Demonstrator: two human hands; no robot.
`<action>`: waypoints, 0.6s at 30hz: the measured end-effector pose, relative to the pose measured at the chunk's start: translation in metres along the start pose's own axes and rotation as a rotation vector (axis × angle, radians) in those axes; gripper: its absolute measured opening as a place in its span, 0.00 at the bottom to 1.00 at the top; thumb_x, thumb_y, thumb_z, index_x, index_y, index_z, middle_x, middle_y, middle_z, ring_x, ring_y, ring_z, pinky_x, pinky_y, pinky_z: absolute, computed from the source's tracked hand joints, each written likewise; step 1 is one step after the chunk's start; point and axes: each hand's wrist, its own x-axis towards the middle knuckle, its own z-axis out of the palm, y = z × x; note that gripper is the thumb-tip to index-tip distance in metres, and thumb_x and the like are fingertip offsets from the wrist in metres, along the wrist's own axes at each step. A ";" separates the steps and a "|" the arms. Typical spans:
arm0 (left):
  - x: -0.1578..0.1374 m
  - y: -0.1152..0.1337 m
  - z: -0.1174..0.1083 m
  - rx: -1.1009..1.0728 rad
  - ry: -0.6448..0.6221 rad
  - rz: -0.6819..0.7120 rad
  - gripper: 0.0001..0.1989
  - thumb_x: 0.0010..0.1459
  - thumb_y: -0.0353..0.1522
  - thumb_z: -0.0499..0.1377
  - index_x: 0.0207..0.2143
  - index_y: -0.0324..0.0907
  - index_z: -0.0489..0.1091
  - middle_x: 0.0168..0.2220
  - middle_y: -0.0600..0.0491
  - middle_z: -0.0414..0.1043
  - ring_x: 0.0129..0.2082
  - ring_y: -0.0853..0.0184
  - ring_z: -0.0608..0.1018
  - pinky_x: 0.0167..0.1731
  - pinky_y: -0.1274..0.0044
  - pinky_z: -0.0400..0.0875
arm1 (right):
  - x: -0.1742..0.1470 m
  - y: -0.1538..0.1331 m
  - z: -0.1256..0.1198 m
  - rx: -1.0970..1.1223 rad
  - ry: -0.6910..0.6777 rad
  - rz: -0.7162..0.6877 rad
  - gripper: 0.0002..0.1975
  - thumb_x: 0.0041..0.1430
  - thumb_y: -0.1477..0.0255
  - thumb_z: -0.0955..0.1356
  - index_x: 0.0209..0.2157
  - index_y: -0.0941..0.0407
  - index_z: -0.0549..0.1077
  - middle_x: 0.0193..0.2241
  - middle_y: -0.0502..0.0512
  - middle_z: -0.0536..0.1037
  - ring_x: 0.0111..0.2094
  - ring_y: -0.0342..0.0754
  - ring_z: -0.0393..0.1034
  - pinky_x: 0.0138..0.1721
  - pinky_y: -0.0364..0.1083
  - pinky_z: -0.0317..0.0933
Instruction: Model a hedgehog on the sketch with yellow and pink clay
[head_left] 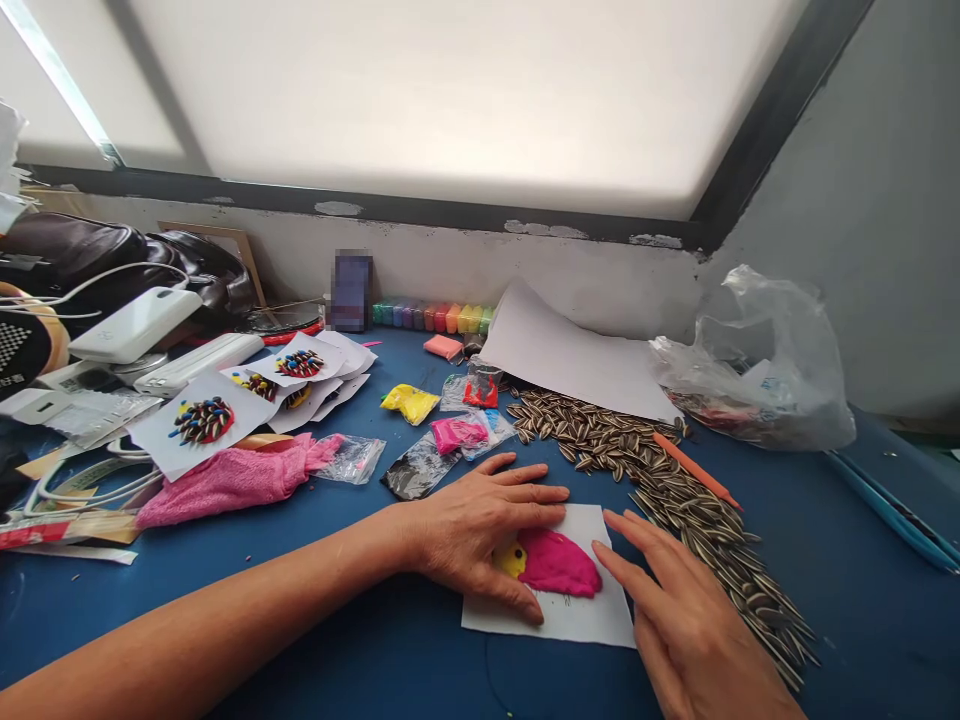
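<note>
A small white paper sheet (551, 622) lies on the blue table, carrying a flattened pink modelling clay shape (559, 563). At its left end sits a yellow clay patch (511, 560) with a black dot. My left hand (480, 530) rests over the sheet's left side, fingers spread, thumb below the yellow patch, and hides part of it. At the right edge of the sheet is my right hand (682, 610), fingers extended, tips close to the pink clay and nothing held. Sunflower seeds (705, 520) lie in a long heap beyond and beside my right hand.
Packets of yellow clay (410, 403) and pink clay (459, 433) lie behind my left hand. An orange stick (697, 470) lies on the seeds. Finished seed pictures (202, 425) and a pink cloth (232, 482) are left; a plastic bag (772, 370) stands right.
</note>
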 end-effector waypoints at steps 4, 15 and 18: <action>0.000 0.000 0.000 0.000 -0.001 -0.003 0.44 0.51 0.55 0.60 0.66 0.48 0.54 0.66 0.50 0.54 0.67 0.48 0.52 0.65 0.53 0.39 | 0.000 -0.002 0.000 0.007 -0.031 -0.003 0.23 0.53 0.82 0.60 0.47 0.55 0.75 0.53 0.61 0.74 0.54 0.54 0.69 0.45 0.52 0.70; 0.000 0.000 -0.001 0.007 -0.007 -0.003 0.44 0.51 0.56 0.60 0.66 0.47 0.54 0.66 0.49 0.54 0.68 0.48 0.51 0.65 0.54 0.38 | -0.012 -0.002 0.002 0.031 -0.090 0.041 0.24 0.53 0.83 0.60 0.48 0.54 0.75 0.56 0.61 0.70 0.58 0.56 0.64 0.48 0.55 0.69; 0.000 0.000 -0.001 0.009 -0.010 -0.002 0.45 0.51 0.56 0.60 0.66 0.48 0.54 0.66 0.50 0.54 0.68 0.49 0.51 0.65 0.54 0.38 | -0.011 -0.004 0.001 0.036 -0.073 0.042 0.23 0.53 0.83 0.60 0.48 0.55 0.75 0.55 0.62 0.71 0.57 0.56 0.65 0.48 0.55 0.69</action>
